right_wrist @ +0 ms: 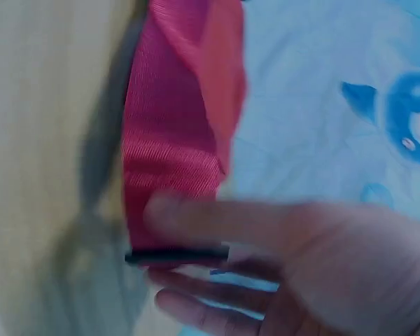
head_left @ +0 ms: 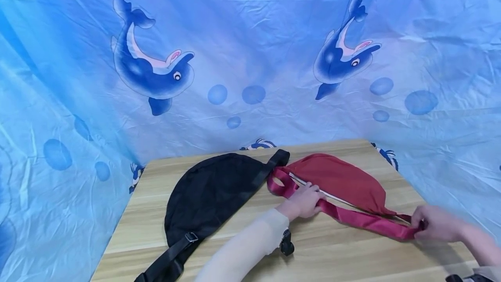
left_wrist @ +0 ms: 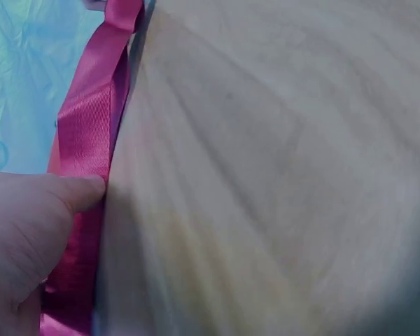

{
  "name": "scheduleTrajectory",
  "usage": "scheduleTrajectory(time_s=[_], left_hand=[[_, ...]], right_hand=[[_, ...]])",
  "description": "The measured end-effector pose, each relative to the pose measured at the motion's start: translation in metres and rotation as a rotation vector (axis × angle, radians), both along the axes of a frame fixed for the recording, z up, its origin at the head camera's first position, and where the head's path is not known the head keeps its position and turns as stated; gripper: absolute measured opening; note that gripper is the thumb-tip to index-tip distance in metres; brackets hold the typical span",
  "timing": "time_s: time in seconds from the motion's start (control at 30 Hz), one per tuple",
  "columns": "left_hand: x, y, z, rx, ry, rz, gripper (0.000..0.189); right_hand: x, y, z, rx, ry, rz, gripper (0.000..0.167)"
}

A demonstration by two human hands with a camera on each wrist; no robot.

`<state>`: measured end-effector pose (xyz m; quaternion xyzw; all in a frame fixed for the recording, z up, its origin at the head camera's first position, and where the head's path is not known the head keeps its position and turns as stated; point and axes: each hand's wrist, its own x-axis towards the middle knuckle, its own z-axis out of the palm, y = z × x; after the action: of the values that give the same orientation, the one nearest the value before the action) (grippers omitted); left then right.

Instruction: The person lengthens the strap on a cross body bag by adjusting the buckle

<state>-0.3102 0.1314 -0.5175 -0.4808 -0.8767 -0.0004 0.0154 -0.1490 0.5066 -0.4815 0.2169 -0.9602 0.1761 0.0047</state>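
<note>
A red waist bag (head_left: 340,182) lies on the wooden table, its pale zipper edge facing the person. Along that edge runs its shiny crimson strap (head_left: 364,221), which ends in a loop at the left. My left hand (head_left: 303,199) grips the strap midway along the bag; in the left wrist view the thumb (left_wrist: 80,192) lies across the webbing, the fingers hidden. At the bag's right end my right hand (head_left: 436,225) pinches the strap beside a narrow black buckle (right_wrist: 175,255), thumb on top and fingers underneath.
A black waist bag (head_left: 215,190) lies left of the red one, its strap with an adjuster buckle (head_left: 191,237) running toward the front. The black bag's upper strap end (head_left: 278,158) meets the red loop. A blue dolphin-print cloth (head_left: 250,55) hangs behind the table (head_left: 135,199).
</note>
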Motion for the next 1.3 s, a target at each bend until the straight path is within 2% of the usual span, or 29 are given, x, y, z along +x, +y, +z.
scheduleTrajectory(time_s=[0.07,0.17,0.27,0.37,0.5,0.6,0.7,0.77,0.9,0.97,1.03,1.13,1.2,1.3], left_hand=[[-0.004,-0.004,0.002,-0.005,-0.011,0.014,0.036],[-0.007,-0.012,0.005,-0.011,-0.048,0.033,0.039],[-0.008,-0.019,0.006,-0.006,-0.098,0.033,0.041],[-0.010,-0.026,0.007,0.009,-0.099,0.016,0.037],[-0.013,-0.035,0.009,0.050,-0.099,-0.001,0.027],[-0.014,-0.041,0.016,0.134,-0.173,-0.010,0.023],[-0.012,-0.046,0.030,0.274,-0.271,-0.013,0.028],[-0.009,-0.048,0.042,0.375,-0.316,-0.006,0.031],[-0.002,-0.053,0.072,0.566,-0.325,-0.025,0.035],[0.002,-0.056,0.086,0.659,-0.317,-0.047,0.037],[0.007,-0.059,0.099,0.749,-0.324,-0.074,0.041],[0.014,-0.062,0.114,0.871,-0.356,-0.103,0.045],[0.018,-0.065,0.122,0.920,-0.380,-0.094,0.046],[0.024,-0.070,0.132,0.957,-0.425,-0.036,0.047]], right_hand=[[-0.005,-0.001,0.004,-0.061,0.084,-0.016,0.031],[-0.015,-0.007,0.012,-0.195,0.153,-0.062,0.030],[-0.022,-0.016,0.026,-0.291,0.125,-0.113,0.023],[-0.030,-0.027,0.041,-0.355,0.074,-0.127,0.016],[-0.043,-0.047,0.062,-0.439,0.076,-0.075,0.014],[-0.052,-0.062,0.078,-0.490,0.081,-0.031,0.019],[-0.059,-0.075,0.095,-0.533,0.061,0.013,0.030],[-0.065,-0.083,0.105,-0.572,0.023,0.091,0.040],[-0.077,-0.104,0.125,-0.657,-0.051,0.293,0.054],[-0.082,-0.116,0.135,-0.693,-0.070,0.350,0.057],[-0.084,-0.129,0.142,-0.729,-0.063,0.347,0.056],[-0.087,-0.145,0.151,-0.753,-0.050,0.295,0.052],[-0.090,-0.156,0.154,-0.756,-0.041,0.276,0.050],[-0.096,-0.173,0.155,-0.775,-0.041,0.313,0.046]])
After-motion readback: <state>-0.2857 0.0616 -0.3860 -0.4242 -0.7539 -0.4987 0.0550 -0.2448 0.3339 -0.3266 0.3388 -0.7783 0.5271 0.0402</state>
